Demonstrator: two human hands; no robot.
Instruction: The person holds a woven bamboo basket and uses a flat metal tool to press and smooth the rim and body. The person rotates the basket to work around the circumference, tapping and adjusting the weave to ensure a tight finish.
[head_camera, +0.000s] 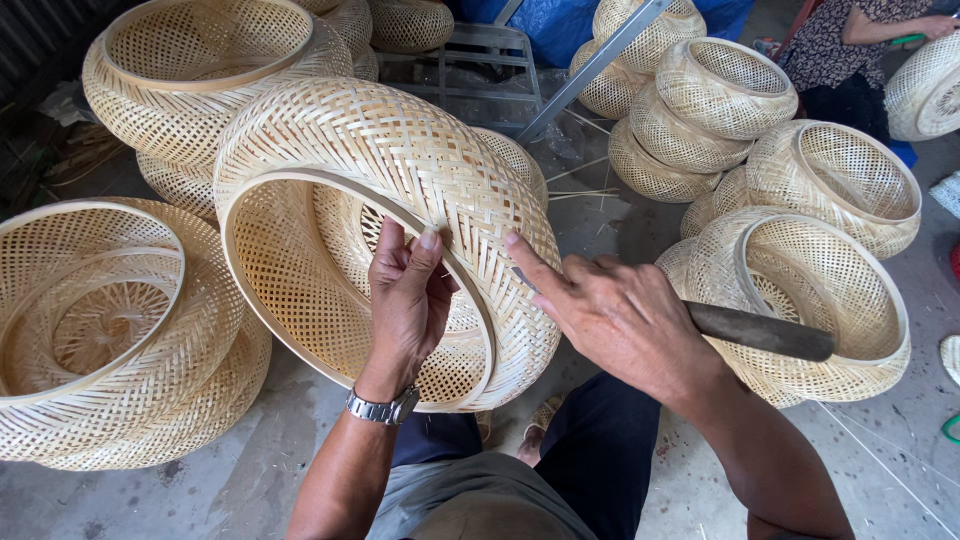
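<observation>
A round woven bamboo basket (380, 150) stands tilted on its side in front of me, its open rim facing left and down. My left hand (405, 300) grips the rim at its right side, thumb on the outside, fingers inside; a metal watch is on that wrist. My right hand (610, 310) holds a tool with a dark wooden handle (765, 330), its thin blade (522, 278) against the basket's woven wall just past the rim. The forefinger lies stretched along the blade onto the weave.
More woven baskets lie all around: a stack at the left (110, 320), one at the top left (200, 70), several piled at the right (800, 270). A metal frame (480, 60) stands behind. Another person (850, 50) sits at the top right.
</observation>
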